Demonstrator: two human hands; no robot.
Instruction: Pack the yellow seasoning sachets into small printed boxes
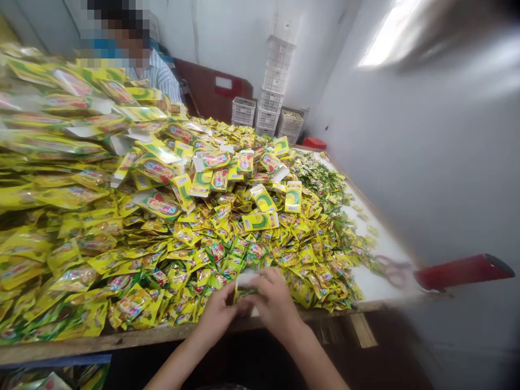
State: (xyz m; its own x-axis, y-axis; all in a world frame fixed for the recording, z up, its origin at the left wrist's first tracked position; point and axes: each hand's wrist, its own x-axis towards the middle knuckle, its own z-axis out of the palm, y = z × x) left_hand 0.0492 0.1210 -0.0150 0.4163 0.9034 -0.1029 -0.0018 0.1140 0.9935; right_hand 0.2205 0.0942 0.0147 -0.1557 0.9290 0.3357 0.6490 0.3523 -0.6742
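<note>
Both hands are at the counter's (390,287) near edge. The left hand (217,314) and the right hand (277,301) both grip one small carton (245,280), its white end uppermost; the grip of each is closed on it, with the fingers partly hiding its printed sides. The carton is held just above the near edge, right of that edge's middle.

Yellow and green sachets (292,238) are heaped over most of the counter, directly beyond the hands. Printed yellow boxes (264,198) lie on the heap at mixed angles, several with white flaps open. At the near right corner, scissors (395,272) lie beside a red object (459,273) with a dark end; its nature cannot be determined. Beyond the far edge stand stacked white crates (274,97). A co-worker in a striped shirt (162,76) is behind the heap, far left.
</note>
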